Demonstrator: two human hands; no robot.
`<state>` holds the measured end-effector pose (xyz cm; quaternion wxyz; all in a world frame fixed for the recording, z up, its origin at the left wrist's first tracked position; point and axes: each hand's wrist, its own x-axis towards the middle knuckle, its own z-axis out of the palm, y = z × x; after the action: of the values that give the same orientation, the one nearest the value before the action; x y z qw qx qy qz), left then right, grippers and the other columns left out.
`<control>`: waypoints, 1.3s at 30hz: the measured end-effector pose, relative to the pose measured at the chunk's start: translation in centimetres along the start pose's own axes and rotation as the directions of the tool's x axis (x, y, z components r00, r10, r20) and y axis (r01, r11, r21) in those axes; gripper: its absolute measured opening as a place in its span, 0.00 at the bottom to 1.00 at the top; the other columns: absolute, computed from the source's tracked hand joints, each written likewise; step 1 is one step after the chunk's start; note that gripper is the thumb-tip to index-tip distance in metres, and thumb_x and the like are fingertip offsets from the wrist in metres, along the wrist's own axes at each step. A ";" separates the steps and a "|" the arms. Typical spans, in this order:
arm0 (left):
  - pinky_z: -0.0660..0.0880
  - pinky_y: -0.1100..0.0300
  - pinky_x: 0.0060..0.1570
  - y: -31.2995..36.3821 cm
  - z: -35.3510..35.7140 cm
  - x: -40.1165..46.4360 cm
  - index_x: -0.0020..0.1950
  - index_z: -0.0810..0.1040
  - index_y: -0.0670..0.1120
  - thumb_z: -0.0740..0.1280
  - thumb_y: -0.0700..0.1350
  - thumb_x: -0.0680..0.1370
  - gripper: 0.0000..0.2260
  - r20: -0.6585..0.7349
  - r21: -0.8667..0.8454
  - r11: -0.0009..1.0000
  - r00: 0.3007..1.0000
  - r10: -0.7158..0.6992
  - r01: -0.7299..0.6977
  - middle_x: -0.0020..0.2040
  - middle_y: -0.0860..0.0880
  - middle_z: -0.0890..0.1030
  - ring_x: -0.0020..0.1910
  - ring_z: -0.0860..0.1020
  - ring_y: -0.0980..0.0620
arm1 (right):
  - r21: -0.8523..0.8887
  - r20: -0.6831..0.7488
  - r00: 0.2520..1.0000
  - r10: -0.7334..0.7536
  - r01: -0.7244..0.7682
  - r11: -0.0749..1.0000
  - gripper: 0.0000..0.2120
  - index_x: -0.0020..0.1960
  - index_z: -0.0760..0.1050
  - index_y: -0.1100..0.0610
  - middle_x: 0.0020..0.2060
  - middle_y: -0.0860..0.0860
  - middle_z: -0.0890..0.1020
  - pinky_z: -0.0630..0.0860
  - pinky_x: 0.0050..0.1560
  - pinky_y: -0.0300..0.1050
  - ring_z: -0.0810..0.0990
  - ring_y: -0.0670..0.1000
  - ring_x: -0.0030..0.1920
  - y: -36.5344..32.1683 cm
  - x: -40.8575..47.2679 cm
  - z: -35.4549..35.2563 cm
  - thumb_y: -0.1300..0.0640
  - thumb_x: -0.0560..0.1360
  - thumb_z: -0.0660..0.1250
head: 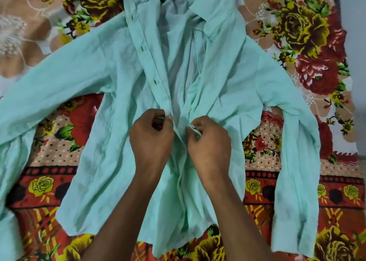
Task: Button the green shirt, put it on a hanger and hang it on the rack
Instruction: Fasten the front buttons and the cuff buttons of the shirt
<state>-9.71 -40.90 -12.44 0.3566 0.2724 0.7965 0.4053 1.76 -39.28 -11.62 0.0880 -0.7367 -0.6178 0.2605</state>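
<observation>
The mint-green shirt (111,78) lies front up on a flowered bedspread, collar far from me and both sleeves spread out. Its front gapes open from the collar down to my hands. Below my hands the two front edges lie together. My left hand (151,135) pinches the buttonhole placket at mid-chest. My right hand (208,139) pinches the button placket opposite, a finger-width away. A white button (189,108) shows just above my right hand. Several dark buttonholes (142,48) run up the left placket. No hanger or rack is in view.
The flowered bedspread (309,32) in red, yellow and tan covers the whole surface under the shirt. A pale wall or floor strip (356,42) runs down the far right edge. The left sleeve runs off the left side of the frame.
</observation>
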 end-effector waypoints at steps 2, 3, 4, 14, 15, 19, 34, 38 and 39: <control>0.82 0.51 0.44 0.0 0.0 0.1 0.49 0.83 0.52 0.73 0.48 0.77 0.02 -0.012 -0.046 0.999 1.000 -0.019 0.018 0.37 0.53 0.84 0.35 0.82 0.53 | 0.022 -0.071 0.997 -0.027 0.029 0.999 0.07 0.54 0.82 0.52 0.48 0.48 0.84 0.80 0.50 0.50 0.81 0.52 0.54 0.1 -0.1 -0.1 0.50 0.80 0.69; 0.82 0.52 0.43 0.0 0.1 0.2 0.49 0.84 0.52 0.74 0.48 0.77 0.03 -0.016 -0.058 0.998 0.999 -0.028 0.027 0.36 0.53 0.84 0.34 0.81 0.53 | 0.018 -0.124 0.991 -0.052 0.054 0.998 0.09 0.54 0.82 0.52 0.47 0.48 0.84 0.79 0.49 0.49 0.79 0.51 0.54 0.0 0.0 -0.2 0.48 0.80 0.69; 0.81 0.54 0.42 0.0 0.3 0.3 0.48 0.84 0.52 0.74 0.48 0.77 0.02 -0.014 -0.067 0.997 0.999 -0.038 0.037 0.35 0.54 0.83 0.33 0.80 0.54 | 0.015 -0.177 0.981 -0.073 0.077 0.997 0.11 0.55 0.82 0.51 0.47 0.48 0.83 0.77 0.47 0.47 0.77 0.51 0.54 -0.1 0.3 -0.2 0.46 0.80 0.69; 0.82 0.53 0.46 0.7 0.9 1.8 0.46 0.86 0.46 0.75 0.46 0.77 0.04 0.094 -0.195 0.976 0.993 -0.077 0.095 0.33 0.55 0.83 0.36 0.81 0.55 | 0.332 -0.039 0.999 0.008 0.006 0.943 0.03 0.48 0.84 0.55 0.42 0.47 0.86 0.82 0.50 0.49 0.84 0.47 0.45 0.0 4.2 0.4 0.57 0.79 0.71; 0.82 0.53 0.46 0.7 0.8 1.8 0.46 0.86 0.46 0.75 0.46 0.77 0.04 0.099 -0.202 0.975 0.992 -0.078 0.097 0.35 0.53 0.84 0.37 0.83 0.54 | 0.472 -0.010 0.998 0.057 -0.045 0.880 0.02 0.48 0.84 0.55 0.41 0.47 0.86 0.83 0.49 0.48 0.85 0.46 0.44 0.2 4.4 -0.1 0.58 0.78 0.73; 0.83 0.47 0.49 0.3 0.5 1.6 0.46 0.86 0.48 0.75 0.47 0.78 0.04 0.105 -0.225 0.968 0.991 -0.086 0.108 0.41 0.47 0.87 0.42 0.85 0.46 | 0.808 0.227 0.966 0.128 -0.260 0.529 0.02 0.48 0.85 0.51 0.43 0.47 0.89 0.76 0.37 0.34 0.80 0.41 0.37 0.5 5.3 -2.3 0.55 0.78 0.73; 0.77 0.60 0.33 -0.7 0.5 1.0 0.45 0.83 0.47 0.72 0.47 0.80 0.06 0.164 -0.198 0.978 0.986 -0.039 0.072 0.33 0.45 0.78 0.31 0.74 0.53 | 0.001 -0.045 0.973 -0.227 0.228 0.974 0.08 0.57 0.82 0.52 0.46 0.47 0.84 0.77 0.48 0.46 0.82 0.50 0.51 1.6 2.3 -0.2 0.51 0.81 0.69; 0.77 0.58 0.35 -0.6 0.4 0.9 0.45 0.83 0.46 0.72 0.46 0.80 0.06 0.174 -0.207 0.976 0.984 -0.027 0.064 0.35 0.44 0.80 0.32 0.75 0.52 | 0.650 -0.037 0.996 0.075 -0.033 0.759 0.04 0.51 0.84 0.55 0.41 0.46 0.87 0.81 0.45 0.42 0.85 0.44 0.42 2.1 3.6 -0.6 0.55 0.80 0.73; 0.77 0.57 0.36 -0.6 0.4 0.8 0.45 0.84 0.46 0.72 0.46 0.80 0.06 0.176 -0.209 0.976 0.984 -0.028 0.065 0.36 0.43 0.81 0.33 0.75 0.51 | 0.659 0.005 0.995 0.095 -0.075 0.748 0.04 0.52 0.83 0.55 0.42 0.47 0.88 0.82 0.47 0.43 0.86 0.44 0.43 2.3 3.7 -0.5 0.54 0.80 0.73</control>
<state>-9.98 -40.42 -13.41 0.4606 0.2477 0.7206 0.4551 4.37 -36.11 -13.28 0.3386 -0.6895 -0.4512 0.4544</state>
